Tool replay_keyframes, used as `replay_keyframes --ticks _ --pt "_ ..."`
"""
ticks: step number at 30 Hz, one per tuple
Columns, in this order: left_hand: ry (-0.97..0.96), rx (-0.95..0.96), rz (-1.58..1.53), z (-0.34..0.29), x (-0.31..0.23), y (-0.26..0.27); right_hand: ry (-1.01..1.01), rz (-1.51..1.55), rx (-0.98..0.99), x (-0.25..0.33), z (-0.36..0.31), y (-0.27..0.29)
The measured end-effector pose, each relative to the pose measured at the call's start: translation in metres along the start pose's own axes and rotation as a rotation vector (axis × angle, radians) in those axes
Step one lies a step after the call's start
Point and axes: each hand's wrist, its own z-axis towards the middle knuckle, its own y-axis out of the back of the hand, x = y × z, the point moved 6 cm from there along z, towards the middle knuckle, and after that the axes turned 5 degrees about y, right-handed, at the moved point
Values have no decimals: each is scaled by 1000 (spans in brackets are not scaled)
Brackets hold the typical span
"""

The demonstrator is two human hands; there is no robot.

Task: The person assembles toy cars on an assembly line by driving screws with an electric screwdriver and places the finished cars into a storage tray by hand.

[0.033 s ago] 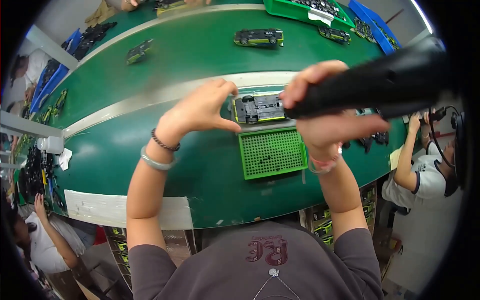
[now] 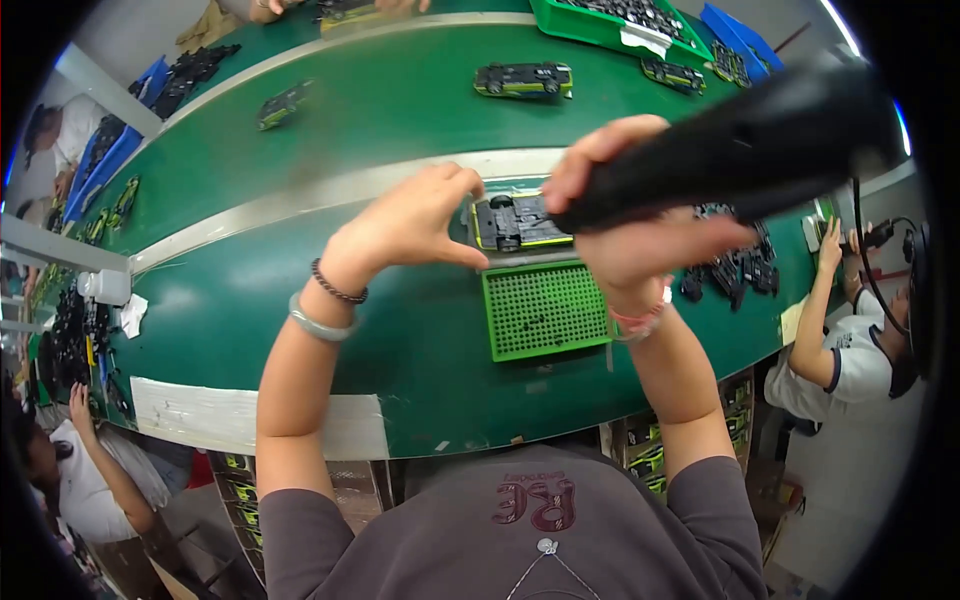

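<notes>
A toy car (image 2: pixel 512 222) with a black underside and yellow-green edges lies upside down in a grey holder in front of me. My left hand (image 2: pixel 415 218) braces its left end, with the fingertips at the far edge and the thumb at the near one. Over the car's right part, my right hand (image 2: pixel 625 215) grips a black electric screwdriver (image 2: pixel 740 145). The tool slants down to the left, its narrow end above the underside. Its bit, and any screw under it, cannot be made out. The hand and tool cover the car's right end.
A green perforated tray (image 2: pixel 548 345) sits on the near side of the car, with a few dark bits inside. Black parts (image 2: pixel 735 272) lie to the right. Beyond the pale divider, more overturned cars (image 2: pixel 522 80) and a green bin (image 2: pixel 600 32) stand. Co-workers sit at both sides.
My right hand and the screwdriver have moved left over the car, uncovering more black parts at the right. The left hand keeps its place at the car's left end.
</notes>
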Motion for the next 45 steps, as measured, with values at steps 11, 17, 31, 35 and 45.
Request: replay_keyframes --ticks 11,17,31,35,45 --pt "-73 -76 4 1 -2 -8 -123 -160 103 -56 -8 -17" --pt "-20 -35 -22 1 -1 -9 -159 -177 161 -61 -11 -25" --pt "1 2 -142 2 -1 0 -250 -207 210 -75 -13 -27" --pt "31 18 -165 6 -7 1 -156 -142 146 -74 -12 -19" --pt "-28 -57 -115 2 1 0 -43 -40 17 -19 -3 -3"
